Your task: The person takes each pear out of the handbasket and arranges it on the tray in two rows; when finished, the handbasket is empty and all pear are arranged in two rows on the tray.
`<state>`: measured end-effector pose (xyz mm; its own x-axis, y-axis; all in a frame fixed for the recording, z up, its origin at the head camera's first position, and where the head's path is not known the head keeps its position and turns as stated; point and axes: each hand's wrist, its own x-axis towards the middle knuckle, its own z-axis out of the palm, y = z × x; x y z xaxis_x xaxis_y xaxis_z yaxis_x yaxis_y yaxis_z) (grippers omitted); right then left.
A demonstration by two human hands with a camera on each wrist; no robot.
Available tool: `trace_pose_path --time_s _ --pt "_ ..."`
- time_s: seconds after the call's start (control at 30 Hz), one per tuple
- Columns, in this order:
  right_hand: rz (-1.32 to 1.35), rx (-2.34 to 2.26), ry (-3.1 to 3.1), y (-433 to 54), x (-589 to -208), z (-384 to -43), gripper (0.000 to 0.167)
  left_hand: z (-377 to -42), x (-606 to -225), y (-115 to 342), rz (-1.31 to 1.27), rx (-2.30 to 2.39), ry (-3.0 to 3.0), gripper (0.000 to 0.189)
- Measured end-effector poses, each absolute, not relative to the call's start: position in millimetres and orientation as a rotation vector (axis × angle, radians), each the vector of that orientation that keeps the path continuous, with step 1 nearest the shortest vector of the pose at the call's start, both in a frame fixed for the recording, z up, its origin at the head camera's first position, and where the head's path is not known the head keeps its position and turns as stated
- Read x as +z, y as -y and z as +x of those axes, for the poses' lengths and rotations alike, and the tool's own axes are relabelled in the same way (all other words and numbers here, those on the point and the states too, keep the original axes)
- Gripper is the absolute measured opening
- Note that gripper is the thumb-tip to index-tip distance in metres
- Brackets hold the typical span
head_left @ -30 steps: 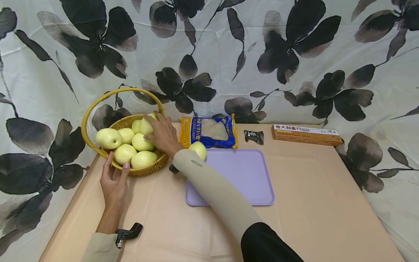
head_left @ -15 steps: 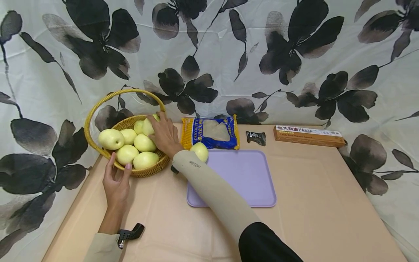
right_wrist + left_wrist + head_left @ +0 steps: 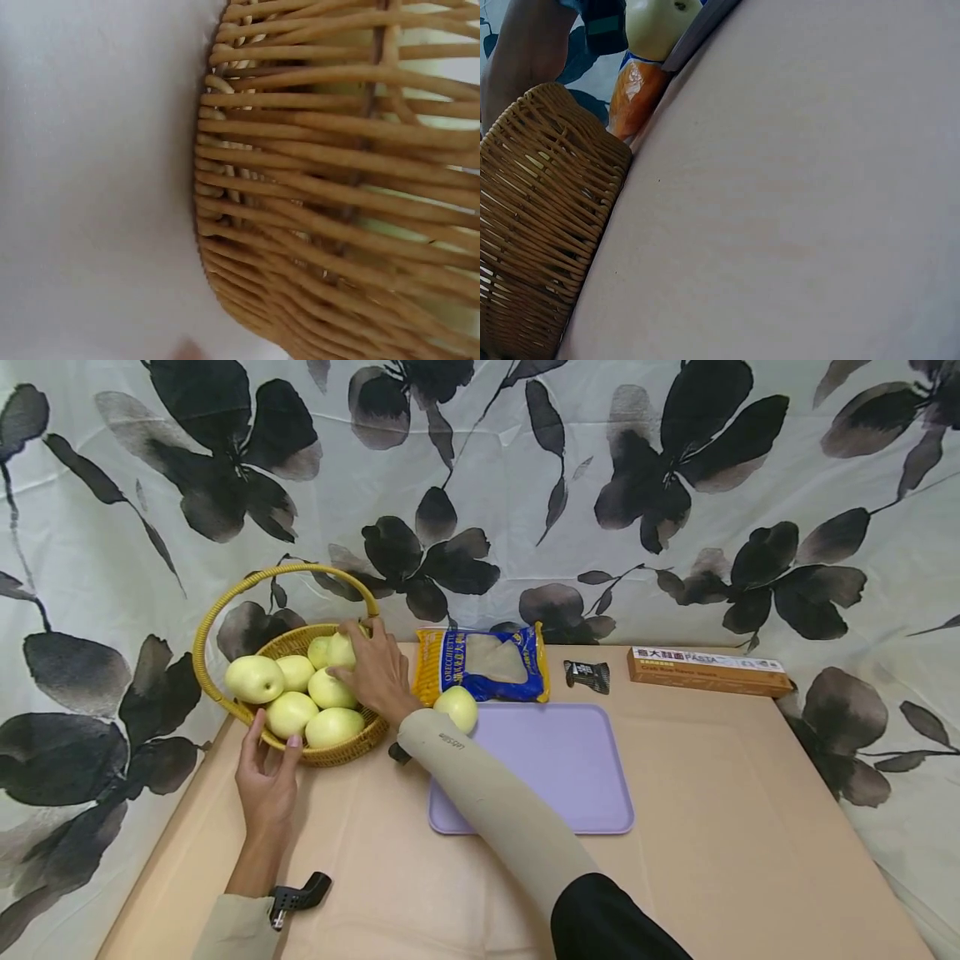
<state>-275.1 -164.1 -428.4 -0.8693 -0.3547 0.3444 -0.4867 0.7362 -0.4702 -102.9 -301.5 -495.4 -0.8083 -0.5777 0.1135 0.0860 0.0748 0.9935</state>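
A yellow wicker basket [image 3: 352, 750] with a tall handle holds several pale green apples [image 3: 255, 679] at the table's left. My left hand [image 3: 267, 789] grips its near left rim, thumb at the front and fingers along the side. Over the basket's right side, my right hand [image 3: 381, 672] holds an apple [image 3: 341, 651] at the back, fingers curled over its far side and thumb beside a neighbouring apple. The left wrist view shows the basket's woven wall [image 3: 540, 225]; the right wrist view shows the wall [image 3: 322, 165] close up, hiding my right fingers.
A lavender tray [image 3: 555, 768] lies right of the basket, with one apple [image 3: 456, 709] at its far left corner, partly behind my right sleeve. Behind stand a blue-and-yellow pasta bag [image 3: 487, 665], a small black wrapped packet [image 3: 587, 676] and a long pasta box [image 3: 708, 672]. Floral cloth hangs behind.
My right fingers have shifted slightly over the back apple, and the thumb has come down next to the neighbouring one. The left hand and basket have stayed in place.
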Motion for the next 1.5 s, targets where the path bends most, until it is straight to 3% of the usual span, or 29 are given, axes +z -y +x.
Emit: trace_pose_path --time_s 0.73,1.07,1.5 --pt "0.854 1.271 2.446 115 -427 -248 0.066 -102 -498 298 0.481 -1.791 1.875 0.071" --pt "0.894 1.642 2.340 56 -419 -231 0.066 -102 -494 299 0.497 -1.753 1.906 0.070" --pt "0.885 1.735 2.414 -43 -423 -226 0.068 -104 -493 300 0.522 -1.770 1.908 0.070"
